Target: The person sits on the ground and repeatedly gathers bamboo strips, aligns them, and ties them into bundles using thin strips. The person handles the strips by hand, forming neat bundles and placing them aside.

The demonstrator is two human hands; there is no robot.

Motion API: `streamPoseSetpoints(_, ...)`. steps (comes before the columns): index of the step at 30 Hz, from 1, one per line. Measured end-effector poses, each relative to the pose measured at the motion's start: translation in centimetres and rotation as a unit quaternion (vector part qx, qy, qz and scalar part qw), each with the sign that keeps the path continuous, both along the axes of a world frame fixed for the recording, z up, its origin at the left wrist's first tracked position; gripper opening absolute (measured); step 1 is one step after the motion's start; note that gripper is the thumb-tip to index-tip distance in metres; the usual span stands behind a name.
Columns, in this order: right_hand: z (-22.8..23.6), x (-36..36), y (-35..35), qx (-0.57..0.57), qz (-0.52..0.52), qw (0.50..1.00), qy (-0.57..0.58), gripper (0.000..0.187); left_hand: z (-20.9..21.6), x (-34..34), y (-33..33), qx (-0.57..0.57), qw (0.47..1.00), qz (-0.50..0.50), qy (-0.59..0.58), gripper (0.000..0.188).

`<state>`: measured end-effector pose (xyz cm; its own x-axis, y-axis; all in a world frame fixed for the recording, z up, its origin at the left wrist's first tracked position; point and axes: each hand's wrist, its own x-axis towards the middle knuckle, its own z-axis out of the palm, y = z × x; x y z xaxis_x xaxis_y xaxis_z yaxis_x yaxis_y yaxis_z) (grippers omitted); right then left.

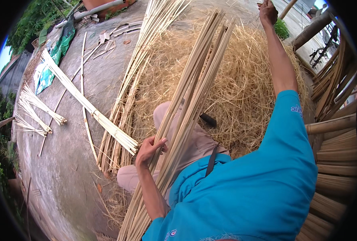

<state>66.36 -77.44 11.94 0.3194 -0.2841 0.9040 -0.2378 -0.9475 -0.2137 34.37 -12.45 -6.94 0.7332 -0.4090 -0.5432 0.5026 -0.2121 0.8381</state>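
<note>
A loose bundle of long, pale bamboo strips (186, 104) lies slantwise across my lap, rising away from me to the upper middle. My left hand (148, 152) is at the bundle's left side, its fingers curled against the strips around mid-length. Stretched far out to the upper right is my right hand (268, 13), its fingers bent together beyond the straw heap. Whatever may be between those fingers is too small to make out. A dark, rounded object (208, 119) shows beside my leg, partly hidden.
Curly shavings (246, 92) are heaped in front of me. To the left, a tied bundle of strips (94, 110) lies across more long strips (126, 92). Shorter bundles (39, 108) rest on the concrete floor (72, 168). Stacked bamboo (335, 160) stands close on my right.
</note>
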Motion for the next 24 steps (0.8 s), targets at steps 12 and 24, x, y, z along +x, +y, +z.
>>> streamPoseSetpoints(12,-17.3,-5.5,-5.7,0.194,-0.089,0.79,0.575,0.089,-1.5,0.4,0.0,-0.04,0.999,0.013,0.027,0.035)
streamPoseSetpoints(24,-23.8,-1.3,10.5,0.62,0.263,0.723,0.153,0.037,-2.2,0.1,0.3,0.002,0.998,0.033,0.056,0.04)
